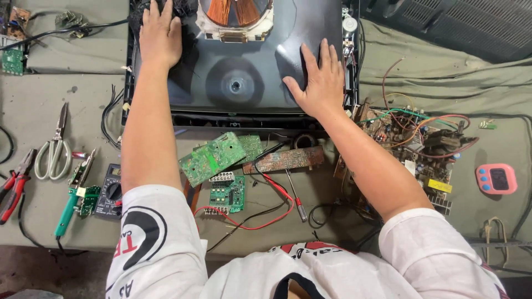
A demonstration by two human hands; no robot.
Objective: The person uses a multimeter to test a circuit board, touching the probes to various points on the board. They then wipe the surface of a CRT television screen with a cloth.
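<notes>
My left hand (159, 34) and right hand (317, 77) lie flat, fingers spread, gripping nothing, on the dark picture tube (244, 72) at the frame's top centre. I should press evenly, clear of the copper coil (235, 12) and the circuit boards (213, 158) on the desk (33, 111).

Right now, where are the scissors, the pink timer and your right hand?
scissors (54, 150): head view, on the white handles.
pink timer (496, 179): head view, on its dark screen.
right hand (317, 79): head view, back of the hand.
</notes>
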